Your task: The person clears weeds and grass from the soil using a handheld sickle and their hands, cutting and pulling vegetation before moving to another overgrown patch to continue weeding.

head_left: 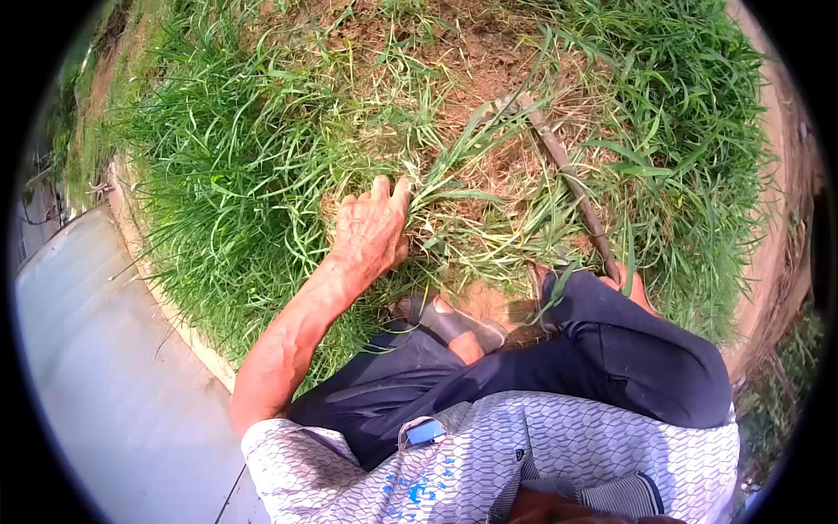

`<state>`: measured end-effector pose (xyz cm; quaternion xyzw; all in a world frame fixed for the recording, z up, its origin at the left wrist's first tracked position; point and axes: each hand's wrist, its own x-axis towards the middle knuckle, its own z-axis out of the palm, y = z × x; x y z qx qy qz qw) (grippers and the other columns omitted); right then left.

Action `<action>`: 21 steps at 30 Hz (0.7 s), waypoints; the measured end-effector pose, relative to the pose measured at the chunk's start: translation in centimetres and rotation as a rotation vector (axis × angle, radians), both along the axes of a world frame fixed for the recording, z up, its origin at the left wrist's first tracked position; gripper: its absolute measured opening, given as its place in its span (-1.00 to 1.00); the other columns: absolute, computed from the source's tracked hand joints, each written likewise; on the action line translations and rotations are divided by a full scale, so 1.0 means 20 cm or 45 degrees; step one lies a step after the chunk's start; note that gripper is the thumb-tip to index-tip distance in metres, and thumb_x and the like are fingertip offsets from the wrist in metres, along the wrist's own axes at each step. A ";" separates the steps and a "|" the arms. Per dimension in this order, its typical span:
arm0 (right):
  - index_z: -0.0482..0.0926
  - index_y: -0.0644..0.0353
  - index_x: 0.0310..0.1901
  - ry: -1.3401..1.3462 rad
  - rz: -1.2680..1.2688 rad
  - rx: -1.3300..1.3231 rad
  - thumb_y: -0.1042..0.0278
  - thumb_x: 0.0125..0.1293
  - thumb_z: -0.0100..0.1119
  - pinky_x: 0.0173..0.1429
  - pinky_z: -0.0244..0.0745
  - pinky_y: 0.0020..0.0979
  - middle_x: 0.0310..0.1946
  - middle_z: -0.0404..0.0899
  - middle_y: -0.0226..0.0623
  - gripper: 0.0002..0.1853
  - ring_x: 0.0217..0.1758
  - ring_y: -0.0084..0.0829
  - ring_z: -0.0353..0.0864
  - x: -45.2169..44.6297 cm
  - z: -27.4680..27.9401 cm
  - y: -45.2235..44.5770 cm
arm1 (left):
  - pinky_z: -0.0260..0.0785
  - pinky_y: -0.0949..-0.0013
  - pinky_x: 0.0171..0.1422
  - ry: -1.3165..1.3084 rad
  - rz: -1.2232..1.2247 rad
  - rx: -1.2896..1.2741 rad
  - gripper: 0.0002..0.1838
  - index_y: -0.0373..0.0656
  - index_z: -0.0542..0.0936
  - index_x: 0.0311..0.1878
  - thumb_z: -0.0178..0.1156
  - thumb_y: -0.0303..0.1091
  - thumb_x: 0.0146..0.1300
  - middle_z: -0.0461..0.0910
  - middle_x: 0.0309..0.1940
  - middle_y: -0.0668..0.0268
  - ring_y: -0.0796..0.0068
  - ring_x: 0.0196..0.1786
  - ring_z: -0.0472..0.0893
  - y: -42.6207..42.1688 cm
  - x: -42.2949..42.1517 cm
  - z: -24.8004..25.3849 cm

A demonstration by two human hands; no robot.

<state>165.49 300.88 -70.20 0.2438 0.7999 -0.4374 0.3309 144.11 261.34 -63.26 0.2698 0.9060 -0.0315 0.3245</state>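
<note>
My left hand (371, 229) is low in the grass left of centre, its fingers curled around some green grass blades (428, 188) that stick out past the fingertips. At the right, partly hidden behind my bent knee, my right hand (635, 290) is closed on the lower end of a sickle (567, 172). Its long wooden handle slants up and to the left. The sickle's head lies among cut grass and dry stalks near the top centre, and the blade is partly covered there.
Tall green grass (209, 175) stands on the left, with more grass (690, 113) on the right. Bare reddish soil (489, 65) shows between them. My sandalled foot (449, 323) is just below the cut grass. A pale flat surface (113, 349) lies beyond a ledge at the left.
</note>
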 end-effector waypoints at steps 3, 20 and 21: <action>0.45 0.23 -0.26 0.016 -0.021 -0.052 0.07 0.24 0.17 -0.37 0.30 -0.23 -0.58 0.34 -0.35 -0.66 -0.50 -0.45 0.35 -0.16 -0.04 -0.02 | 0.54 0.04 -0.05 0.034 0.096 0.270 -0.15 -0.04 0.23 0.37 0.31 -0.32 -0.07 0.36 0.19 -0.12 -0.05 -0.09 0.63 0.14 -0.09 -0.05; 0.38 0.24 -0.35 -0.005 -0.184 -0.177 0.22 0.30 0.10 -0.44 0.29 -0.32 -0.58 0.28 -0.44 -0.75 -0.53 -0.52 0.26 -0.49 -0.06 -0.17 | 0.44 0.33 -0.46 0.501 -0.201 0.006 -0.83 -0.10 0.59 -0.40 0.20 -0.21 0.09 0.48 -0.38 0.27 0.33 -0.32 0.54 0.02 -0.31 -0.53; 0.38 0.24 -0.35 0.048 -0.115 -0.159 0.22 0.30 0.10 -0.48 0.26 -0.33 -0.61 0.27 -0.45 -0.75 -0.56 -0.53 0.25 -0.56 -0.15 -0.16 | 0.42 0.36 -0.46 0.541 -0.205 0.036 -0.88 -0.04 0.57 -0.48 0.21 -0.24 0.07 0.42 -0.44 0.34 0.36 -0.30 0.48 -0.01 -0.31 -0.55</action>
